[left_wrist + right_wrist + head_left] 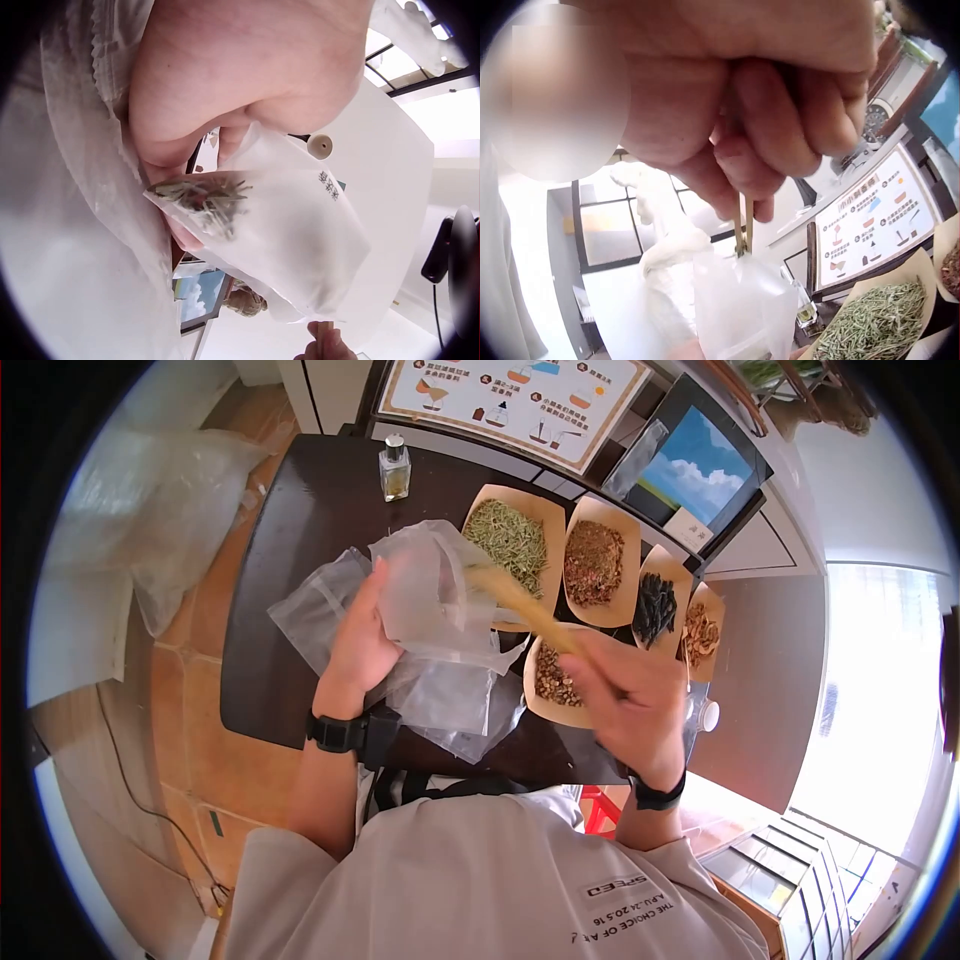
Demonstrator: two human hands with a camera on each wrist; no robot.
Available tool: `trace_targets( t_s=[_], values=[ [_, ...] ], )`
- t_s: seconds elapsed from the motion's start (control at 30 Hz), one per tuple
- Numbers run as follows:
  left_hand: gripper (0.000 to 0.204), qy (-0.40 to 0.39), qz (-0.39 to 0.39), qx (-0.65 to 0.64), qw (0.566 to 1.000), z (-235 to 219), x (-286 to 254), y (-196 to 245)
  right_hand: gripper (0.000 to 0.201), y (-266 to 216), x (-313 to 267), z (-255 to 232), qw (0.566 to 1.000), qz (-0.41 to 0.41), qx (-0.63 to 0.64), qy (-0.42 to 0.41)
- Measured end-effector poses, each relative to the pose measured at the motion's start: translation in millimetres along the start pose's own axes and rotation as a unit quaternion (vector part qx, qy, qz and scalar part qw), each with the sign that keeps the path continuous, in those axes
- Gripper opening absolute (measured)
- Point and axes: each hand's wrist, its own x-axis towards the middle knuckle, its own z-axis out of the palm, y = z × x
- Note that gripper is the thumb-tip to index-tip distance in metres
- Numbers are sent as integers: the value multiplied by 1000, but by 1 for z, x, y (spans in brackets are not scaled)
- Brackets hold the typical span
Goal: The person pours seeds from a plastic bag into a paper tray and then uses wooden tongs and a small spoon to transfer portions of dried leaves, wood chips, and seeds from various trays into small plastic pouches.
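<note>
Head view: right hand [640,705] grips tweezers [537,616] slanted toward bag [420,595].

Past the dark surface [290,540] in front of me, I see orange-brown floor tiles [180,705] on my left, and on my right a pale wall [880,500] beside a tall opening [875,690] glaring with white light.

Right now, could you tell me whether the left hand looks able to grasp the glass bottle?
Probably not yet: the left hand is holding the translucent bag, though the tabletop between it and the glass bottle looks free.
</note>
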Motion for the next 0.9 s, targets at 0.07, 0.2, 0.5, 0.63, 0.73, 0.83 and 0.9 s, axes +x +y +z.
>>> trace_targets(
  t_s=[0.07, 0.2, 0.5, 0.63, 0.73, 0.83, 0.9],
  values=[
    [53, -6, -6, 1, 1000, 4, -1, 0, 20, 1, 2, 12, 997, -61, -37, -34],
    [55, 3, 8, -10, 1000, 1, 1, -1, 20, 1, -1, -3, 1000, 7, 17, 12],
    [68, -39, 50, -14, 998, 2, -1, 3, 18, 59, 20, 28, 998, 7, -59, -17],
    [68, -20, 26, -45, 998, 3, -1, 4, 18, 55, 18, 31, 980, -43, -183, -65],
    [67, -14, 60, 0, 998, 8, -2, 2, 16, 65, 9, 17, 989, -5, -147, -9],
    [66, -14, 52, -10, 999, 5, 0, 2, 16, 63, 9, 0, 993, 87, -82, -8],
    [66, 0, 46, -14, 999, 11, -1, 3, 15, 70, 13, 0, 989, 100, -110, -7]
  ],
)
